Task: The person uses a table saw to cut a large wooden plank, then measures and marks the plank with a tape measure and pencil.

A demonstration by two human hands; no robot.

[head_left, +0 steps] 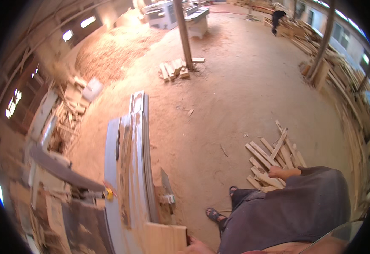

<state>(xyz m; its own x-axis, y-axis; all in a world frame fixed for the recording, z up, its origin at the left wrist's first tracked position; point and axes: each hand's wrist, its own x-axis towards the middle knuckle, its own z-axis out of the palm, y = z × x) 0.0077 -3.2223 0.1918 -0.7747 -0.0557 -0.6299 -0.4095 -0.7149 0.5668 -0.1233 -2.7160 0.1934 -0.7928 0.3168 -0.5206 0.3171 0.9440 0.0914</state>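
At the lower edge, my left hand (198,247) is partly cut off by the frame. Its fingers close on the right end of a pale wooden board (166,237), which lies at the near end of a long grey machine table (114,169) with metal rails. My right hand (283,172) hangs beside my dark shirt, curled into a loose fist. Nothing shows in it. Behind that hand, several cut wooden strips (259,153) lie crossed in a heap on the floor.
Sawdust (113,48) is banked at the far left. A wooden post (182,34) rises by a small stack of blocks (174,69). Timber (341,89) lines the right wall, where a person in dark clothes (276,20) bends over. A yellow round piece (108,194) sits beside the table.
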